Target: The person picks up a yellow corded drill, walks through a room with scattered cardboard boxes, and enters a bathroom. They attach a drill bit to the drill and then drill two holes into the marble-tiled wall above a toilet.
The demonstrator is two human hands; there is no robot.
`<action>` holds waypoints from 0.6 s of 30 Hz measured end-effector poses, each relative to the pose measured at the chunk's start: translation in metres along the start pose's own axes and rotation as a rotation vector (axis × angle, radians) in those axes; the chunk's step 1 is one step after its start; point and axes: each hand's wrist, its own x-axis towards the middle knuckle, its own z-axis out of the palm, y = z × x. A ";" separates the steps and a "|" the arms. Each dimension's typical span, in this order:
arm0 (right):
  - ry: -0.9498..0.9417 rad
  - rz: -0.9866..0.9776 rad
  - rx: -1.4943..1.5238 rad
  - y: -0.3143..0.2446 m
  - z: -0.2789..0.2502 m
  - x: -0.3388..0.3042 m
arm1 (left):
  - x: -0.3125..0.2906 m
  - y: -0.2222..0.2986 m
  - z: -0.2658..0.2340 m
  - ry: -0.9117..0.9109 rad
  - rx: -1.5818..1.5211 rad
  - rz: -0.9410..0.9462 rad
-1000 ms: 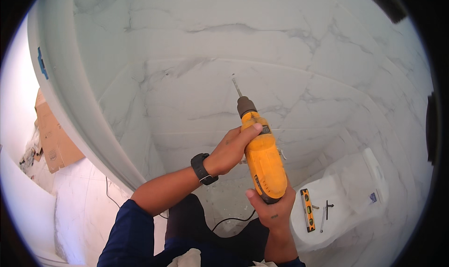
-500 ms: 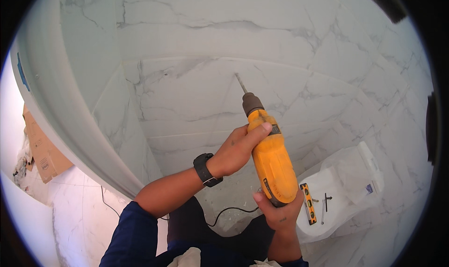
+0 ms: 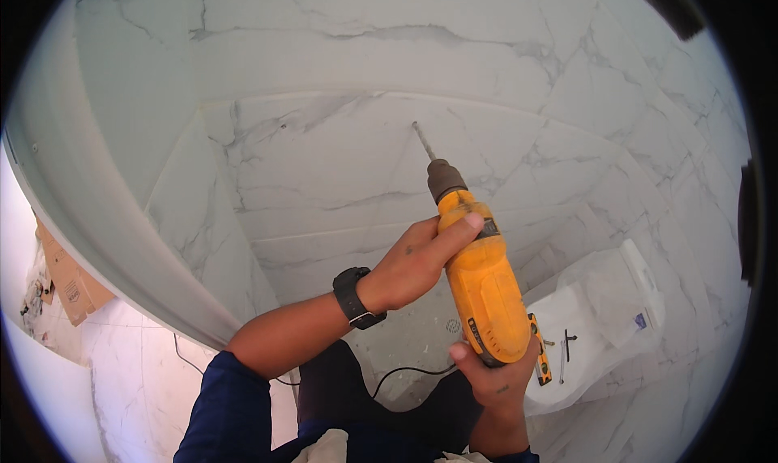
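Observation:
A yellow corded drill point(image 3: 486, 297) points away from me at the marble-look wall tile point(image 3: 340, 159). Its long bit point(image 3: 425, 142) meets the wall at a small dark spot; how deep it sits I cannot tell. My left hand point(image 3: 413, 264), with a black watch on the wrist, wraps round the drill's front body just behind the dark chuck point(image 3: 445, 179). At the drill's rear end my right hand point(image 3: 496, 378) is closed on the grip, most of which is hidden under the body. Another small dark hole point(image 3: 284, 126) shows in the tile to the left.
A plastic-wrapped white toilet point(image 3: 600, 301) stands at right, with a yellow spirit level point(image 3: 540, 358) and a black T-shaped tool point(image 3: 569, 343) on its lid. The drill's black cord point(image 3: 405, 370) loops past my legs. At left are a white door frame point(image 3: 121, 196) and cardboard point(image 3: 73, 281).
In the picture, the drill and both hands sit slightly further right, while the wall and door frame have shifted a little left. The bit stays at its spot on the tile.

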 end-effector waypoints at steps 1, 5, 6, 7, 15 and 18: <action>-0.005 -0.009 -0.004 -0.001 -0.001 0.001 | 0.000 -0.002 0.002 0.070 -0.035 -0.020; -0.030 -0.099 -0.044 -0.006 -0.004 0.005 | -0.024 -0.011 0.034 0.565 0.204 0.428; -0.031 -0.129 -0.057 -0.006 -0.005 0.006 | -0.031 -0.011 0.044 0.703 0.378 0.677; -0.041 -0.087 -0.020 -0.007 -0.007 0.008 | -0.042 -0.009 0.050 0.725 0.535 0.781; -0.201 -0.098 -0.139 0.027 -0.030 0.013 | -0.030 0.010 0.084 -0.014 1.055 0.980; -0.274 -0.177 -0.283 0.048 -0.034 0.013 | -0.021 0.008 0.085 0.004 0.982 0.970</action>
